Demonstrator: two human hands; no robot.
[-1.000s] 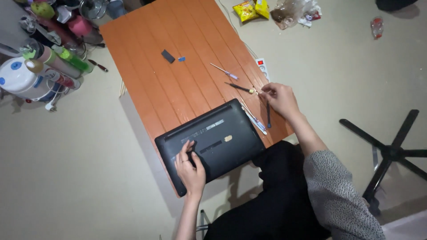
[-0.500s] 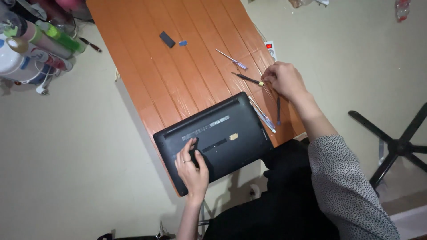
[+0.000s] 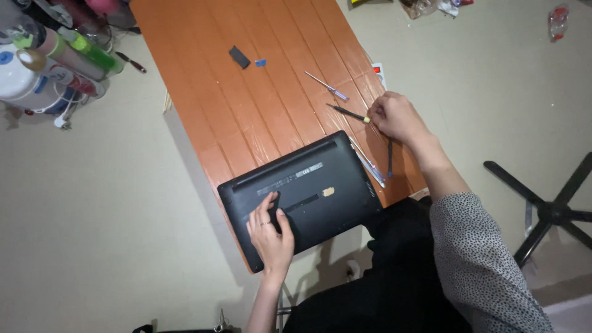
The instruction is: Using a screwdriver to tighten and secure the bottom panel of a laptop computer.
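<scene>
A black laptop (image 3: 308, 191) lies bottom-up at the near end of an orange wooden table (image 3: 246, 92). My left hand (image 3: 270, 237) rests flat on its underside, fingers spread by the near left corner. My right hand (image 3: 394, 117) is at the table's right edge, fingers closed on the yellow end of a thin dark screwdriver (image 3: 347, 113) that lies on the wood. A second screwdriver with a blue handle (image 3: 327, 86) lies just beyond it. More thin tools (image 3: 370, 165) lie beside the laptop's right side.
A small black piece (image 3: 239, 57) and a blue bit (image 3: 261, 62) lie mid-table. Bottles and a white container (image 3: 37, 68) crowd the floor at the far left. A black chair base (image 3: 549, 209) stands on the right. Snack packets (image 3: 431, 6) lie on the far floor.
The view has shifted a little, moving the table up the frame. My right hand has stayed at the yellow end of the dark screwdriver. My left hand stays on the laptop.
</scene>
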